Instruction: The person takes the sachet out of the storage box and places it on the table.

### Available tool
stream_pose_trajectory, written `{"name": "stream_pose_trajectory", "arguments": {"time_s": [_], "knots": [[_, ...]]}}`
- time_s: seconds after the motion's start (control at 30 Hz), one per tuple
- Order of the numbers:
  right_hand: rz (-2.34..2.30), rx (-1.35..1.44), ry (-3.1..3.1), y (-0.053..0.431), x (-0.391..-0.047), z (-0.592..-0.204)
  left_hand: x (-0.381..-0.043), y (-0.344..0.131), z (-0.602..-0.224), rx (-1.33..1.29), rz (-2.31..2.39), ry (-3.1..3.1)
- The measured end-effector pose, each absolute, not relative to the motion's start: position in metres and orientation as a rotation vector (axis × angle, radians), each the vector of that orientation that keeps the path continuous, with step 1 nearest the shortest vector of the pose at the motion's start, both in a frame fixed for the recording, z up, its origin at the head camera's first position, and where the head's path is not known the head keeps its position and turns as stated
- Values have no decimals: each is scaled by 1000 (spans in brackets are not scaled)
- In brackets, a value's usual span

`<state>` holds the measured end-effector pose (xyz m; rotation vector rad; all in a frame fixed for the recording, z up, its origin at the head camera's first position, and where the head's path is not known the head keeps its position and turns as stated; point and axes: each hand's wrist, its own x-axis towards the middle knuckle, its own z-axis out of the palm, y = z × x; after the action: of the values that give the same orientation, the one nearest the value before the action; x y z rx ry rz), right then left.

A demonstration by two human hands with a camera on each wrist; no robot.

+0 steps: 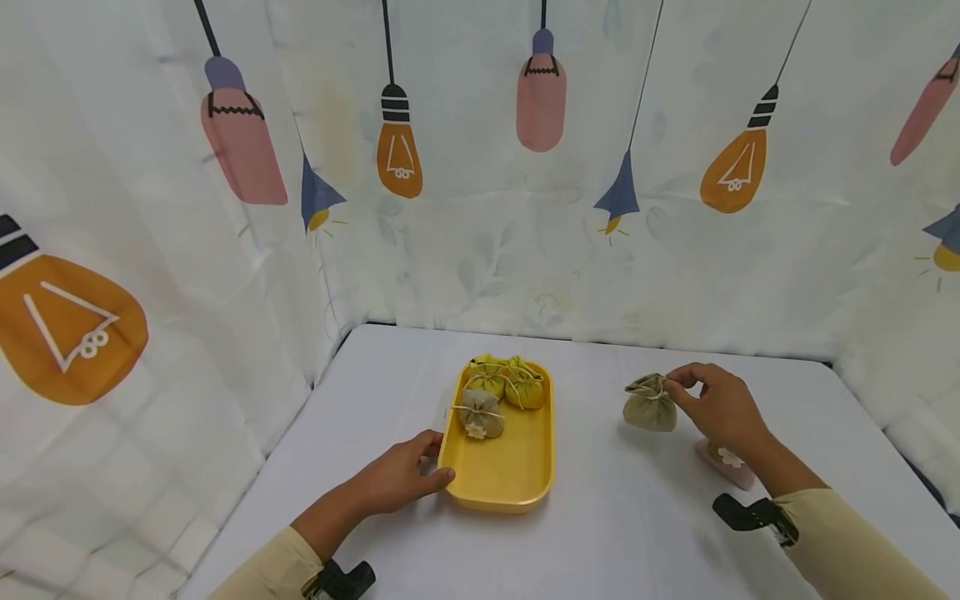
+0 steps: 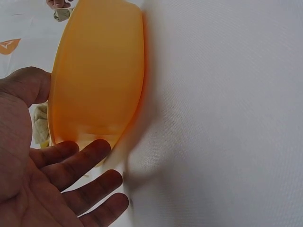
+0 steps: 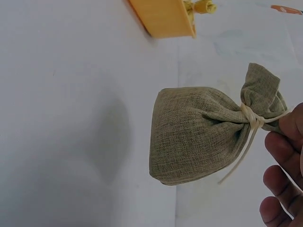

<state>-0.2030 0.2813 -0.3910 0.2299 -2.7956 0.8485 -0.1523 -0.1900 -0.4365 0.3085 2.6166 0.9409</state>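
My right hand (image 1: 716, 406) pinches a grey-green drawstring pouch (image 1: 650, 404) by its gathered neck. In the right wrist view the cloth pouch (image 3: 199, 135) hangs above the table, and its pale cord is tied. A yellow tray (image 1: 510, 475) stands on the table with two yellow pouches (image 1: 487, 379) at its far end. Closer in the tray sits a greyish pouch (image 1: 481, 412) with a white flower on it. My left hand (image 1: 393, 475) touches the tray's left side, thumb at the rim; in the left wrist view its fingers (image 2: 97, 151) are spread and fairly straight.
A pinkish pouch (image 1: 725, 463) with a white flower lies on the table beneath my right wrist, partly covered by it. The white table (image 1: 600, 533) ends at a curtain (image 1: 480, 250) printed with lamps, which also hangs on both sides.
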Motion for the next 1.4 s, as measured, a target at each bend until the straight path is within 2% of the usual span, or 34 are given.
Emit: {"name": "stream_pose_trajectory", "arguments": {"time_s": [0.93, 1.4], "knots": [[812, 174, -2823, 303, -197, -399, -153, -191, -436, 303, 966, 2592], [882, 347, -2831, 276, -202, -394, -154, -191, -437, 311, 969, 2592]]}}
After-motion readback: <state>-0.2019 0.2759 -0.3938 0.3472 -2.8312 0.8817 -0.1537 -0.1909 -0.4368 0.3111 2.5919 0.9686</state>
